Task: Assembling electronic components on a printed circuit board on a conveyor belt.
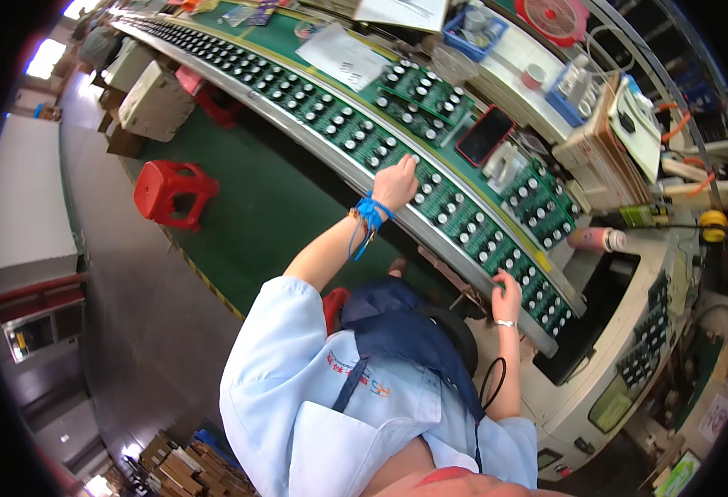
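Observation:
A long row of green circuit boards (331,123) with silver-topped capacitors runs along a rail conveyor in front of me. My left hand (395,184), with a blue strap at its wrist, reaches over the near rail. Its fingers are closed at one of the boards, and a pale round capacitor top (414,158) shows at their tips. Further right, my right hand (506,300) is at the conveyor's near edge, its fingers bent together over the boards. What those right fingertips hold, if anything, is too small to make out.
Beyond the row lie stacked circuit boards (424,98), more boards (539,203), a phone (486,135) and a paper sheet (343,56). A pink bottle (597,239) lies by the conveyor's right end. A red stool (173,195) stands on the floor at left.

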Available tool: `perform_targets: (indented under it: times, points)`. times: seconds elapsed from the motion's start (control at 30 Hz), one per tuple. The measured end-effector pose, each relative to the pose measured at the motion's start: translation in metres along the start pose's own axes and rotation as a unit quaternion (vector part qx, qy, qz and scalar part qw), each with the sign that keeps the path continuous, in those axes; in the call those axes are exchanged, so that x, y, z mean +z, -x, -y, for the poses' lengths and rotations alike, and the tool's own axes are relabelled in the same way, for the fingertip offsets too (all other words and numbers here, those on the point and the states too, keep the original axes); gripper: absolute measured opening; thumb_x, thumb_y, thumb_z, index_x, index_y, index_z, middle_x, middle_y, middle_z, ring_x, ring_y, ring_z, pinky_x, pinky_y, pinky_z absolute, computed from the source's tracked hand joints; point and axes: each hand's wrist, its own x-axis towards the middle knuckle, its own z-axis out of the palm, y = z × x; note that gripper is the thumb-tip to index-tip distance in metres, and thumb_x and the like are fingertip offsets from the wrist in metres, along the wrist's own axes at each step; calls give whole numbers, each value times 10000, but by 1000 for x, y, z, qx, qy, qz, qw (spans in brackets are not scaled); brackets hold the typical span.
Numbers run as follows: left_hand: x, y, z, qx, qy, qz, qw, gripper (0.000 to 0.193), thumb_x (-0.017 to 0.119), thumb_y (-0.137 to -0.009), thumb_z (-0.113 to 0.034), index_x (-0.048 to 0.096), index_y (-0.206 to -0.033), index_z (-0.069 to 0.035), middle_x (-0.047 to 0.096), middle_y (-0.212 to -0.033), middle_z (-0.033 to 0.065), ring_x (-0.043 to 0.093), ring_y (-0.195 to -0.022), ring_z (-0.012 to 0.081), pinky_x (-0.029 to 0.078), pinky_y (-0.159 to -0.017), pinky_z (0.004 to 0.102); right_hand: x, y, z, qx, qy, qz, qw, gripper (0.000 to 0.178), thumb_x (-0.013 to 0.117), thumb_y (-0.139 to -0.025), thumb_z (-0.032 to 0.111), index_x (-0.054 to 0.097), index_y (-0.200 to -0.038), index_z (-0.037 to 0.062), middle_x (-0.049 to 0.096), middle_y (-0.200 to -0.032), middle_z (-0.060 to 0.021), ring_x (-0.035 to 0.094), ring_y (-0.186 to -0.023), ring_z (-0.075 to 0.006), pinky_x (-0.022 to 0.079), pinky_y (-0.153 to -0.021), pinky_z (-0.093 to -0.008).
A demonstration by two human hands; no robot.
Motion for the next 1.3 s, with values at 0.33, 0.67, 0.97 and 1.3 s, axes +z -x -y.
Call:
perform_targets:
  times: [0.33, 0.67, 0.97, 1.3]
  points:
    - [6, 50, 44, -50, -133, 35, 989, 182, 536, -668, -117, 450, -814, -48, 530, -1049, 201, 563, -496, 257, 434, -400, 356, 11, 12, -25, 43, -83, 48, 994, 199, 425, -649, -32, 521, -816, 15, 566, -994, -158, 523, -919, -295, 393, -816, -367]
    - [8, 40, 53, -143, -82, 52, 985, 264, 497, -694, -130, 481, -920, 7, 577, -614, 146, 579, -537, 313, 457, -458, 427, 11, 11, -25, 33, -85, 33, 995, 265, 430, -652, -43, 545, -885, 8, 591, -886, -116, 558, -814, -249, 434, -758, -338]
    - [-7, 45, 59, -106, 17, -5, 994, 239, 532, -739, -135, 527, -966, -63, 597, -782, 129, 580, -649, 292, 464, -580, 376, 8, 28, -20, 45, -69, -47, 995, 154, 487, -671, 21, 545, -809, 58, 573, -778, -110, 545, -762, -290, 440, -664, -374]
    - [1, 95, 23, -44, -25, 55, 997, 283, 478, -710, -42, 488, -986, 21, 549, -973, 172, 512, -905, 324, 407, -806, 383, -1, 100, -77, 222, -86, -10, 971, 110, 478, -702, 43, 535, -795, 56, 576, -825, -119, 544, -788, -291, 441, -671, -366]
